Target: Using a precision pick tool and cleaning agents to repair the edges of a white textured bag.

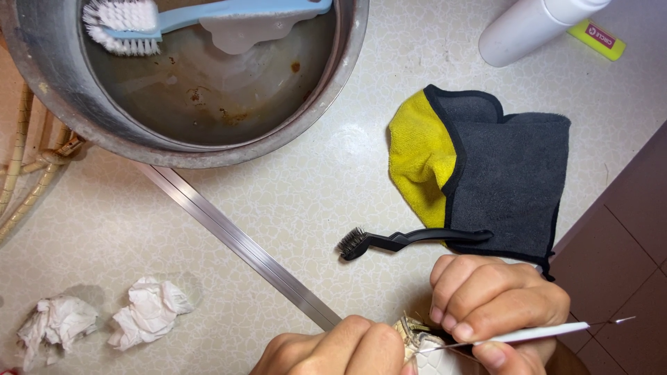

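Hands meet at the bottom edge of the view. Right hand [497, 305] pinches a thin white pick [528, 335] between thumb and forefinger, its needle ends poking out both sides; left hand [333, 347] is curled shut around a small pale part [420, 340], mostly hidden, with what look like fine brassy bits at its top. That part looks light, rigid and delicate, so it likely wants a firm hold on the body, clear of the fine bits. The pick is slim and probably springy, best held near its middle. On the counter [333, 187] lie a black wire brush [410, 240], a yellow-grey cloth [486, 167], crumpled tissues [104, 323] and a metal strip [236, 243]; a blue brush [201, 17] rests in the metal basin [55, 90].
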